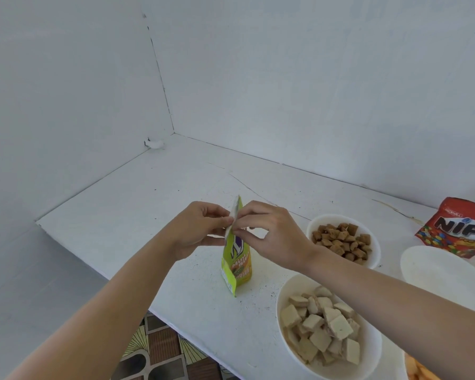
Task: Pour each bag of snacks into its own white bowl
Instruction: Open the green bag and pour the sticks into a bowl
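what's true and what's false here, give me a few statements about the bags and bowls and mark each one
1. The left hand and the right hand both pinch the top of the green bag. True.
2. The green bag lies flat on the table. False: it is upright.
3. The right hand holds the red Nips bag. False: that bag sits at the far right, untouched.
4. The bowl of brown snacks is farther from the person than the bowl of pale squares. True.
5. Every white bowl holds snacks. False: the empty bowl in front of the Nips bag shows nothing inside.
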`<action>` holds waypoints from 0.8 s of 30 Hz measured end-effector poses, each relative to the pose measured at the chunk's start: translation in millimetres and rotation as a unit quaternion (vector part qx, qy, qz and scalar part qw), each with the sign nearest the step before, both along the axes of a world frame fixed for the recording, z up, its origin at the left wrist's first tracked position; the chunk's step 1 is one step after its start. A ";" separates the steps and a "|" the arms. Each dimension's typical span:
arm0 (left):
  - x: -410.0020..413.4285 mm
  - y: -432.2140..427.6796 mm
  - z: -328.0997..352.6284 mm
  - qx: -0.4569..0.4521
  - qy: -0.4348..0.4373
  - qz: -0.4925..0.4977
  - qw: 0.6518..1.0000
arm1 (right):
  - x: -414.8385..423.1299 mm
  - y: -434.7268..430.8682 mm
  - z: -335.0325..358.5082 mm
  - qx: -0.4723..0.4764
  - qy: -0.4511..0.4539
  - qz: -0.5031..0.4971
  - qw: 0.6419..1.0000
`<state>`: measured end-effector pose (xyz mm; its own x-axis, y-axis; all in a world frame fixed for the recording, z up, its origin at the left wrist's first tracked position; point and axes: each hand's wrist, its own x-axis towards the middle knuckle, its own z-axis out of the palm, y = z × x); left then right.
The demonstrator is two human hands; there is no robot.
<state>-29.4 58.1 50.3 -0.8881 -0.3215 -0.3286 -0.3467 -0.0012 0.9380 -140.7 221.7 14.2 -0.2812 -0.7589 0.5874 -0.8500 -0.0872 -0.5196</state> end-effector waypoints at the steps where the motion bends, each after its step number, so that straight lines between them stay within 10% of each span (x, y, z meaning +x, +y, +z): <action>1: -0.5 1.5 -0.7 0.017 0.008 0.019 1.000 | 4.4 0.2 1.2 0.004 -0.041 -0.008 0.999; 9: -3.2 10.6 -5.3 0.046 0.016 0.071 0.996 | 0.8 9.1 8.1 0.156 -0.372 -0.022 0.915; 24: 8.3 17.2 -3.0 0.094 -0.006 -0.006 0.996 | 4.2 21.0 11.4 0.188 -0.519 0.024 0.833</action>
<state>-21.1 75.3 47.2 -0.8871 -0.2433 -0.3922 -0.3583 -0.1726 0.9175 -136.5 242.7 25.6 -0.4542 -0.8589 -0.2365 0.0754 0.2275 -0.9709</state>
